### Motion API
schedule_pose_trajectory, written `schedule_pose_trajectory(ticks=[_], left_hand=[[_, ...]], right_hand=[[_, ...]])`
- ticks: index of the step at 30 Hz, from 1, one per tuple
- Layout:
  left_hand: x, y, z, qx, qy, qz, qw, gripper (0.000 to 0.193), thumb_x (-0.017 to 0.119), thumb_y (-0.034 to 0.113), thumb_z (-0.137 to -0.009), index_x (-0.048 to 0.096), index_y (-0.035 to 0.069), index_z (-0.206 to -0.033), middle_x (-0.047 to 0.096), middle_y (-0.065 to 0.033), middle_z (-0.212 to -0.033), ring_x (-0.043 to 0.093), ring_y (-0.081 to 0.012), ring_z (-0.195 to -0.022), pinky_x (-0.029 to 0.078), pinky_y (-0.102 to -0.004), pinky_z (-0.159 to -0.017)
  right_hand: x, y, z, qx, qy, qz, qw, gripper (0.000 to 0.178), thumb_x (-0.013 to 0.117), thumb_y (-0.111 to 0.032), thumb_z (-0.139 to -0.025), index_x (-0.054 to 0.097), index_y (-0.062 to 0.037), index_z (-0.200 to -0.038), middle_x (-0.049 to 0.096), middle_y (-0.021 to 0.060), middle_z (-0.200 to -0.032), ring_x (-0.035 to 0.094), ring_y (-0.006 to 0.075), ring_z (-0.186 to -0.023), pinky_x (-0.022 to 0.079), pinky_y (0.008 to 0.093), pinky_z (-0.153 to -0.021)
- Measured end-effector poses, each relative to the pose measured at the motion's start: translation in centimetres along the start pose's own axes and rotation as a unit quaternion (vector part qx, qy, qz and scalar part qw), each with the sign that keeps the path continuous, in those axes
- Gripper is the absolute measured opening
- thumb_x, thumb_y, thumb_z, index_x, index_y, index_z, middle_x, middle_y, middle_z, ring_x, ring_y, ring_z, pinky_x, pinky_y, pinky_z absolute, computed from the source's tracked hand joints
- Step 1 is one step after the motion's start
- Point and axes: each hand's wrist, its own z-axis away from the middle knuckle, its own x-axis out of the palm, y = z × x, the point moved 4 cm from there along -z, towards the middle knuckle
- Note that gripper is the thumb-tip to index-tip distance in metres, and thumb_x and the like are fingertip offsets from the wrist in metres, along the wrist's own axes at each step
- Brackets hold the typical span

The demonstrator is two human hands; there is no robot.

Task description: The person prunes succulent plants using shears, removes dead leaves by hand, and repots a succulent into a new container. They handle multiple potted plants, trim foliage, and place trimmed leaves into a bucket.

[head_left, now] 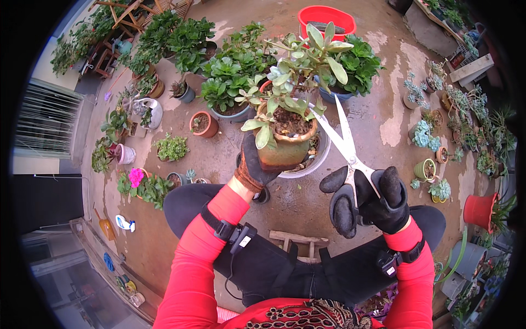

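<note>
My gloved left hand point(253, 164) is closed around the lower left side of a brownish-green plant pot point(285, 152), tilting it up in front of me. Dark soil fills the pot, and a succulent point(285, 88) with thick pale-green leaves grows from it. In my gloved right hand point(378, 200) is a pair of scissors point(346, 143), fingers through the handles. Their blades are spread apart and point up and left, one tip close to the soil and lower leaves. Behind the held pot, a wide white pot point(323, 156) is partly hidden.
A red plastic tub point(327, 19) stands at the far side. Leafy potted plants point(233, 82) crowd the far left, with a small terracotta pot point(204, 125) nearer. Potted succulents point(424, 134) line the right. A low wooden stool point(298, 244) is between my legs; a spray bottle point(125, 223) lies left.
</note>
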Motion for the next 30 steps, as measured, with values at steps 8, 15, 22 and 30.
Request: schedule_pose_trajectory(ticks=[8, 15, 22, 30], left_hand=[[-0.2, 0.1, -0.3, 0.007, 0.001, -0.012, 1.0, 0.05, 0.045, 0.036, -0.1, 0.042, 0.013, -0.145, 0.05, -0.0095, -0.141, 0.05, -0.0268, -0.127, 0.041, -0.0424, -0.108], [-0.4, 0.3, -0.2, 0.012, 0.005, -0.02, 1.0, 0.05, 0.044, 0.036, -0.101, 0.041, 0.013, -0.145, 0.05, -0.0095, -0.141, 0.05, -0.0266, -0.128, 0.041, -0.0423, -0.109], [-0.3, 0.3, -0.2, 0.013, 0.004, -0.028, 1.0, 0.05, 0.044, 0.035, -0.101, 0.041, 0.013, -0.145, 0.05, -0.0094, -0.142, 0.05, -0.0264, -0.128, 0.041, -0.0423, -0.109], [-0.3, 0.3, -0.4, 0.015, 0.003, -0.033, 0.999, 0.05, 0.043, 0.035, -0.101, 0.04, 0.013, -0.146, 0.049, -0.0094, -0.142, 0.049, -0.0262, -0.129, 0.04, -0.0422, -0.11]], right_hand=[[0.4, -0.8, -1.1, -0.045, -0.055, -0.276, 0.959, 0.095, 0.025, -0.072, -0.098, 0.052, 0.0153, -0.124, 0.055, 0.0085, -0.052, 0.049, 0.0185, -0.036, 0.041, 0.0291, -0.038], [0.6, -0.4, -0.7, -0.055, -0.063, -0.321, 0.944, 0.09, 0.025, -0.068, -0.1, 0.051, 0.0153, -0.123, 0.048, 0.0042, -0.046, 0.042, 0.0163, -0.03, 0.036, 0.0293, -0.032], [0.9, -0.1, -1.0, -0.036, -0.073, -0.377, 0.923, 0.089, 0.026, -0.068, -0.1, 0.051, 0.014, -0.125, 0.047, 0.0021, -0.047, 0.041, 0.016, -0.03, 0.036, 0.0302, -0.032], [0.2, -0.6, -1.3, -0.057, -0.063, -0.401, 0.912, 0.088, 0.028, -0.067, -0.1, 0.051, 0.014, -0.128, 0.048, 0.0007, -0.047, 0.039, 0.0148, -0.029, 0.036, 0.0306, -0.031]])
